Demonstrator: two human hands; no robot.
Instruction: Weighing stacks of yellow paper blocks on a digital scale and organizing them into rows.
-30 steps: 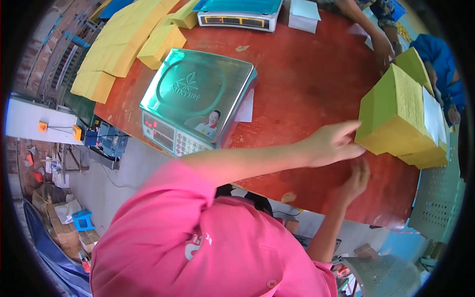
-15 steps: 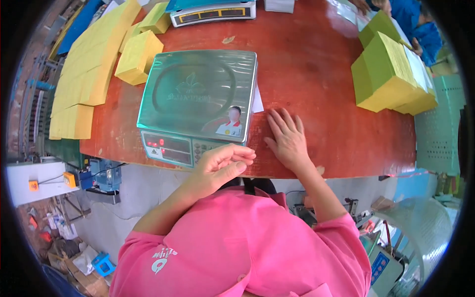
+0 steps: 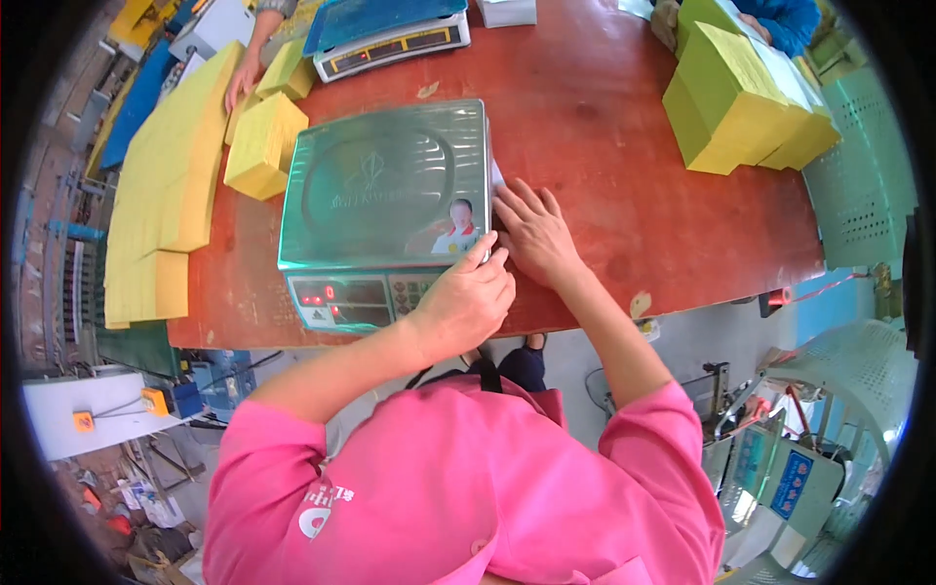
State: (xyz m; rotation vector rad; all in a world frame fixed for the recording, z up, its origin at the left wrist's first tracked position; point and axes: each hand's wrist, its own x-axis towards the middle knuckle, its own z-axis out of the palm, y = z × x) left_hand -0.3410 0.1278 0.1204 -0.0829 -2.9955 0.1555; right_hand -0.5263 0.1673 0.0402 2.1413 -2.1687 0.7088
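The scale (image 3: 385,210) sits on the counter (image 3: 624,156) straight ahead of the person, slightly to their left, its steel pan away from them and its red display and keypad facing the near edge. Its long side runs roughly across the person's front. Both hands meet at its near right corner. The left hand (image 3: 466,304) rests loosely curled on that corner, fingertips at the pan's edge beside the keypad; whether it pinches anything there cannot be told. The right hand (image 3: 534,232) lies flat on the counter just beside the scale's right side, fingers spread and pointing away, palm down on the wood. A thin white sheet seems to peek out from under the scale by those fingers, but it is too small to be sure. The left hand is the one on the scale; the right only flanks it.

The counter is reddish-brown wood, worn in spots. Yellow paper stacks (image 3: 161,195) line its left end, and a green and yellow stack (image 3: 731,97) stands far right, well apart from the hands. A second scale (image 3: 390,29) sits at the far edge, and another person's hand (image 3: 242,83) reaches in at the far left. Below the counter's near edge lie a grey floor, machine parts and a perforated green chair (image 3: 863,175).
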